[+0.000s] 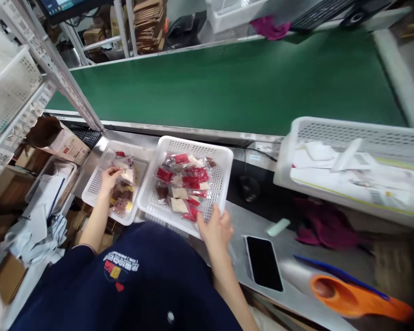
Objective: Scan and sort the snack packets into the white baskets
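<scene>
My left hand (109,179) is over the smaller white basket (95,186), its fingertips pinched on a clear packet (127,175) with a cream-coloured piece inside. Beneath it lie more clear packets with brown, yellow and red contents. Just to the right stands a larger white perforated basket (224,172), which holds several small clear packets (179,193) of red, cream and brown pieces. At its near right corner, my right hand (216,230) grips the rim, with the thumb towards the inside.
A green conveyor belt (207,87) runs behind the bench. To the right are a white bin (286,161) of papers, a phone (264,263), an orange-handled tool (352,296) and a purple cloth (326,225). A metal post (60,69) and an open carton (67,145) stand left.
</scene>
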Tool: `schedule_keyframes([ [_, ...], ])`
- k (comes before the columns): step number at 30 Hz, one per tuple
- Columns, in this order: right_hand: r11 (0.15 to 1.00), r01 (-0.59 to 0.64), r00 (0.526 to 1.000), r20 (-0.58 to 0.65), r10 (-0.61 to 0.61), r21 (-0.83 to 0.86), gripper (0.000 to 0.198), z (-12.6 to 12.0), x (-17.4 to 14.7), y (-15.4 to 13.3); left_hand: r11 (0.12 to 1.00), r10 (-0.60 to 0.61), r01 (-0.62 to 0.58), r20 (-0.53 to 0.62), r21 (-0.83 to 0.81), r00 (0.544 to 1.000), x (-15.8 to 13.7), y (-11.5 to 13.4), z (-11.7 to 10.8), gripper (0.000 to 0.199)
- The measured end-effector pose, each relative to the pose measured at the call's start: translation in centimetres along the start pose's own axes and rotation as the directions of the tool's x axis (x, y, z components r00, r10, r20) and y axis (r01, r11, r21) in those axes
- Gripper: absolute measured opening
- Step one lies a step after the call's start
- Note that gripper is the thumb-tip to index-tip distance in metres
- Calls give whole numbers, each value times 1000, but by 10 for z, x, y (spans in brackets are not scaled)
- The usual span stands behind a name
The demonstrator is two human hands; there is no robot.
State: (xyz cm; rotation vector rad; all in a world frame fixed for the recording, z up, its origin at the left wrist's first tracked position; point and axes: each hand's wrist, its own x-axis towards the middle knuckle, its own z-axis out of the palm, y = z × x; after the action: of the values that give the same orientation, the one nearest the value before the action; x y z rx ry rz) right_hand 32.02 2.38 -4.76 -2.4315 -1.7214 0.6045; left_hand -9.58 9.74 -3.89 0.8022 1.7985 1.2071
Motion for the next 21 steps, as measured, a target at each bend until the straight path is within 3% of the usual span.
schedule_keyframes([
  [3,1000,0,1000,3,0,-16,79,1,0,2,984,73,-77,-31,-158,997,-4,13,18,29],
  [5,1000,15,1000,-10,-15,-6,78,2,0,3,959,114,-138,-110,-246,987,-8,20,33,28],
  [9,999,48,998,-30,-47,12,78,3,0,3,929,170,-238,-246,-283,954,-22,32,54,28],
  [10,999,46,999,-28,-46,6,78,3,0,3,929,226,-269,-188,-254,956,-26,35,56,28],
  [11,999,39,999,-24,-39,-2,77,3,0,2,931,296,-301,-58,-206,954,-30,38,56,27],
  [13,1000,17,1000,-12,-17,-15,77,2,0,2,923,382,-374,302,-87,873,-33,40,52,26],
  [14,1000,11,1000,-3,-11,-18,77,2,0,2,914,368,-404,448,-17,814,-32,38,48,28],
  [15,1000,10,1000,5,-10,-17,77,2,0,2,905,323,-420,531,68,783,-29,35,42,31],
  [17,1000,10,1000,10,-10,-4,78,3,0,2,848,175,-414,562,331,809,-21,22,30,42],
  [19,1000,9,1000,-2,-9,18,77,3,0,2,683,-19,-375,528,627,849,-14,3,20,57],
  [21,1000,10,1000,-20,-9,28,77,4,0,2,505,-171,-345,483,791,859,-13,-17,15,79],
])
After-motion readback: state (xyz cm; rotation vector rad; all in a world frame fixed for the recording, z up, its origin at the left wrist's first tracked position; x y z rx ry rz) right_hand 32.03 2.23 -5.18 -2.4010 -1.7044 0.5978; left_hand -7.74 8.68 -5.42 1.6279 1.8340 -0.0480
